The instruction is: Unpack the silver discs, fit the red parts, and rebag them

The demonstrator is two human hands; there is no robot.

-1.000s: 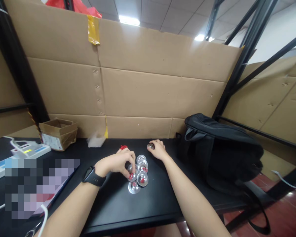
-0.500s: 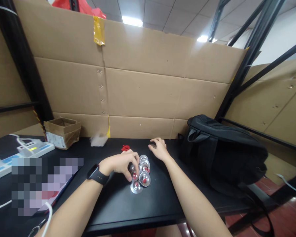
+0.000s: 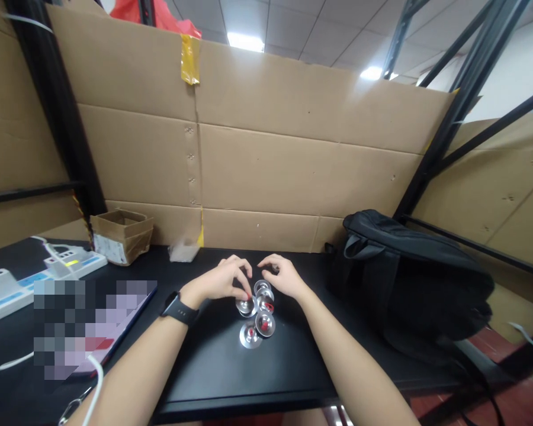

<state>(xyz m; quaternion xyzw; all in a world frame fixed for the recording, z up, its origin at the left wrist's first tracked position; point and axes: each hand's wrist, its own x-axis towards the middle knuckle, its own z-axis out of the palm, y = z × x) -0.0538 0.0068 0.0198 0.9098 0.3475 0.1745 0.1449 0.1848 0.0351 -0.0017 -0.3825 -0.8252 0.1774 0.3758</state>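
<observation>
My left hand [image 3: 226, 279], with a black watch [image 3: 180, 310] on its wrist, is closed in a pinch at the red cord on the top of a small metal cymbal [image 3: 244, 306]. That cymbal looks slightly tilted, at the left of a cluster of similar shiny discs. Behind the cluster, my right hand [image 3: 284, 276] has its fingers curled; a small dark object shows at its thumb, too hidden to name. Nearer to me lie a cymbal with a red centre [image 3: 265, 325] and another flat one [image 3: 250, 335]. Further discs [image 3: 265, 297] overlap between the hands.
A black bag [image 3: 408, 284] stands at the right. On the left are a cardboard box [image 3: 123, 236], a power strip [image 3: 84, 265] and a partly blurred-out phone-like item [image 3: 133, 313] with a white cable. A clear plastic packet [image 3: 184, 253] lies by the cardboard wall [image 3: 257, 171].
My right hand has come left and nearer to the cymbals. The left hand's cymbal has shifted and tipped, apart from the front one. The red cord bundle behind my left hand is hidden now.
</observation>
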